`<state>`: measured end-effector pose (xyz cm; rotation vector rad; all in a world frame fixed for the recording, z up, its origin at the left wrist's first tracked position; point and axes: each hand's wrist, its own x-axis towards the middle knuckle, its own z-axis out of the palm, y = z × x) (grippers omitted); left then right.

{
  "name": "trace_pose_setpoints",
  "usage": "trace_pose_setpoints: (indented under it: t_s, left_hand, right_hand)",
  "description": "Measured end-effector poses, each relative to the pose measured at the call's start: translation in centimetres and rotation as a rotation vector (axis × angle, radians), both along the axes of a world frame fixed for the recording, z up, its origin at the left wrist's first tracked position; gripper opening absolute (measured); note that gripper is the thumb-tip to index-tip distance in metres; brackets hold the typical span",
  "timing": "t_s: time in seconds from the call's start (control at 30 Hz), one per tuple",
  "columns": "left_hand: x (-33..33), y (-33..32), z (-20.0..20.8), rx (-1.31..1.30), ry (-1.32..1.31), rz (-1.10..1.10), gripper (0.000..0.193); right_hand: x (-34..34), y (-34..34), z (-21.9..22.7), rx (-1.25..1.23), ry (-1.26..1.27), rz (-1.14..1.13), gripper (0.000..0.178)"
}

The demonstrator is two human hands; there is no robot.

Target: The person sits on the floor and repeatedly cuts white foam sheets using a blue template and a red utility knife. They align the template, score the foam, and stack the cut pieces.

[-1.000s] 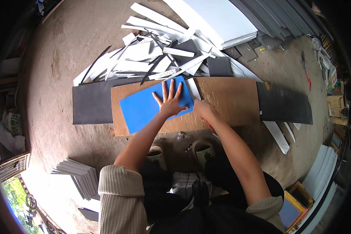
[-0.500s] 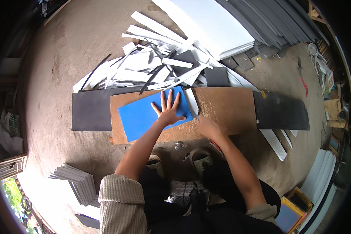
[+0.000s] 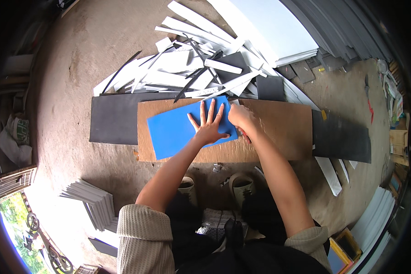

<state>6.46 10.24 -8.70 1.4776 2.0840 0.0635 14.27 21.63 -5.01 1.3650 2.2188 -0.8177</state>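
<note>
- My left hand (image 3: 208,126) lies flat and fully open, all 5 fingers spread, palm pressed down on the blue sheet (image 3: 178,128); it grips nothing.
- My right hand (image 3: 240,118) is curled closed at the sheet's right edge, near its far corner, around a tool with a red handle (image 3: 245,134) that pokes out below the fist; the blade itself I cannot see.
- The blue sheet sits on the left half of a brown board (image 3: 278,128), slightly tilted, with its right end under my 2 hands.
- The board rests on a dark grey sheet (image 3: 112,119) on the ground.
- Just beyond the board is a heap of white and black offcut strips (image 3: 187,68).
- A stack of white panels (image 3: 89,203) sits near my left elbow.
</note>
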Motion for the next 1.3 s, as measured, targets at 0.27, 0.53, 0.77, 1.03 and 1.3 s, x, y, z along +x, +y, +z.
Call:
trace_pose_setpoints:
  t_s: [0.27,0.53,0.77,1.03,1.3]
  left_hand:
    - [0.3,0.2,0.5,-0.038,0.019,0.006,0.108]
    - [-0.6,-0.3,-0.3,-0.014,0.016,0.009,0.110]
    - [-0.1,0.2,-0.2,0.012,0.000,-0.007,0.113]
    - [0.0,-0.1,0.0,0.038,-0.035,0.011,0.112]
    - [-0.1,-0.1,0.3,0.035,-0.031,0.018,0.112]
  right_hand:
    - [7.2,-5.7,-0.4,-0.021,-0.070,0.028,0.030]
    - [9.2,-6.5,3.9,-0.469,-0.156,-0.084,0.031]
    - [7.3,-0.9,-2.2,0.287,0.407,-0.180,0.039]
    - [5.1,-0.2,-5.3,0.225,0.435,-0.324,0.044]
    - [5.9,0.6,-3.8,0.124,0.630,-0.400,0.033]
